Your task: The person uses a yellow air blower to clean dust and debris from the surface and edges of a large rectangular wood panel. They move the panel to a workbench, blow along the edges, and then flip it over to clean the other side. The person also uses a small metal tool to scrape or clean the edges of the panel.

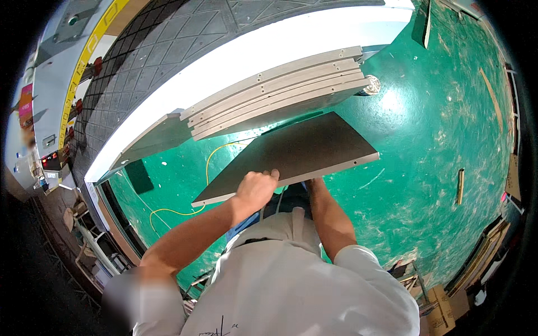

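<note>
A dark brown flat panel (302, 147) with a pale, drilled edge is tilted in front of my body. My left hand (258, 189) is closed on its near edge, with fingers bent over the dark face. My right hand (315, 183) reaches to the underside at the same edge; its fingers are hidden behind the panel. Beyond it, a stack of similar panels (280, 89) stands on edge, leaning against a white-sided machine bed (235, 61). Small holes show along their pale edges.
Another grey panel (154, 140) leans at the left end of the stack. A yellow cord (208, 162) runs across the green floor (414, 168). A wood strip (460, 186) lies to the right, with cardboard (440, 311) at lower right. A round pale object (371, 85) is beside the stack.
</note>
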`<state>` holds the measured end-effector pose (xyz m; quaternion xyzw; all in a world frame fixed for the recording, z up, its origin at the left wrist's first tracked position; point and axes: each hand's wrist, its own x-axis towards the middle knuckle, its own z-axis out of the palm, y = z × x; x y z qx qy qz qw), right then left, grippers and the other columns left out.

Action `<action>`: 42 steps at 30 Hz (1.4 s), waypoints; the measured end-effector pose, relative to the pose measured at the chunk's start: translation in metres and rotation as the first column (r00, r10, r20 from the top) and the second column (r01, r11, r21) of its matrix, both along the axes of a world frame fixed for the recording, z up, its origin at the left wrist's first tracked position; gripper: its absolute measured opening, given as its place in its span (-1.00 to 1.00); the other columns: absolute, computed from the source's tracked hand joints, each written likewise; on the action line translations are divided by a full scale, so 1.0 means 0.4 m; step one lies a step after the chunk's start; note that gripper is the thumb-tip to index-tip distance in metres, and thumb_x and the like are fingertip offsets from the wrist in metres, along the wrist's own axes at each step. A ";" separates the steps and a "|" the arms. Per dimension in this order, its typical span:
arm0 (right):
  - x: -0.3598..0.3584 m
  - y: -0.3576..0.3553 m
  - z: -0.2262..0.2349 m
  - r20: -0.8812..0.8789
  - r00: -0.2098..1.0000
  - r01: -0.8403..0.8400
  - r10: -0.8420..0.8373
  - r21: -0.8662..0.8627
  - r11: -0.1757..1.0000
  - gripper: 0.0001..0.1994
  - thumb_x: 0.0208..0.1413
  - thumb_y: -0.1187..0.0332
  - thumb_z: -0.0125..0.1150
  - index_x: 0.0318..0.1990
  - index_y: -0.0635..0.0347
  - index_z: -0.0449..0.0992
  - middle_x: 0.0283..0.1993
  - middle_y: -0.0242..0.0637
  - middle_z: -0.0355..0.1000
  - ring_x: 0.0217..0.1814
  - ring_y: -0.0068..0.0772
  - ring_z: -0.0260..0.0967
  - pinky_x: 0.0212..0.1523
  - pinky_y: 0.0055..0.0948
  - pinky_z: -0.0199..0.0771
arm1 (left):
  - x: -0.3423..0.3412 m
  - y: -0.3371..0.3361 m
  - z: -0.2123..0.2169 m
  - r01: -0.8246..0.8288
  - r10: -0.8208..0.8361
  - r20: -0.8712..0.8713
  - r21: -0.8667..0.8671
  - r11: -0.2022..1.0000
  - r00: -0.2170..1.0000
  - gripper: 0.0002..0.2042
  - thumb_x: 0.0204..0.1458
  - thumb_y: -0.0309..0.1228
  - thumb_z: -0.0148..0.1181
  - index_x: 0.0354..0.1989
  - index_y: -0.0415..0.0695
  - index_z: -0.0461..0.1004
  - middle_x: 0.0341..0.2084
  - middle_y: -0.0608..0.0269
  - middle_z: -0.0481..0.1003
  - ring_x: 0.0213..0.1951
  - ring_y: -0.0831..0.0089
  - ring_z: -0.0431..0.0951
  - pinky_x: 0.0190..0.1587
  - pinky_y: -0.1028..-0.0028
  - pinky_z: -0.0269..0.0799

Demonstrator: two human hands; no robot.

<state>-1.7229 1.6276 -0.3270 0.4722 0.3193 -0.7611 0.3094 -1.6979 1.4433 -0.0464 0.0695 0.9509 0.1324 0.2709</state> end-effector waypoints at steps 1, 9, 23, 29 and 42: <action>-0.019 0.003 -0.018 0.004 1.000 -0.002 0.002 -0.002 1.000 -0.50 0.36 -0.04 -0.17 0.22 0.13 0.32 0.12 -0.04 0.37 0.26 0.03 0.31 0.19 0.22 0.46 | -0.019 0.004 -0.021 0.006 -0.006 0.023 -0.010 1.000 1.000 -0.80 -0.02 -0.47 0.17 -0.21 -0.25 0.49 -0.50 -0.03 0.60 -0.47 0.09 0.68 -0.45 0.17 0.59; -0.122 0.004 -0.086 0.057 0.997 -0.053 0.054 -0.013 0.998 -0.48 0.37 -0.07 -0.20 0.23 0.12 0.32 0.16 -0.03 0.37 0.29 0.05 0.30 0.22 0.22 0.42 | -0.147 0.013 -0.060 -0.004 0.003 0.075 0.012 1.000 0.997 -0.73 -0.02 -0.48 0.17 -0.14 -0.32 0.48 -0.48 -0.08 0.61 -0.46 0.06 0.69 -0.45 0.18 0.60; -0.165 -0.011 -0.168 0.075 0.994 -0.077 0.076 0.011 0.997 -0.44 0.38 -0.13 -0.24 0.25 0.10 0.31 0.21 0.00 0.38 0.33 0.08 0.28 0.28 0.22 0.36 | -0.264 -0.049 -0.179 -0.019 0.020 0.133 -0.009 1.000 0.991 -0.73 0.00 -0.48 0.13 -0.12 -0.33 0.53 -0.51 -0.07 0.63 -0.43 0.11 0.71 -0.43 0.22 0.62; -0.193 -0.050 -0.208 0.032 0.990 -0.136 0.136 0.009 0.991 -0.42 0.38 -0.15 -0.26 0.26 0.09 0.31 0.23 0.01 0.38 0.36 0.09 0.28 0.30 0.22 0.34 | -0.233 -0.034 -0.259 -0.092 0.091 0.066 0.022 0.995 0.994 -0.80 -0.02 -0.41 0.19 -0.28 -0.25 0.62 -0.48 0.02 0.67 -0.43 0.21 0.73 -0.40 0.28 0.65; -0.103 -0.325 -0.095 -0.092 0.992 0.060 -0.087 -0.263 0.963 -0.39 0.39 -0.21 -0.30 0.28 0.08 0.31 0.28 0.03 0.39 0.40 0.12 0.26 0.35 0.22 0.28 | 0.398 -0.123 -0.038 -0.382 0.510 -0.273 0.409 0.829 0.816 -0.51 -0.01 -0.40 0.18 0.18 -0.11 0.46 -0.14 0.13 0.59 -0.08 0.16 0.60 0.08 0.19 0.49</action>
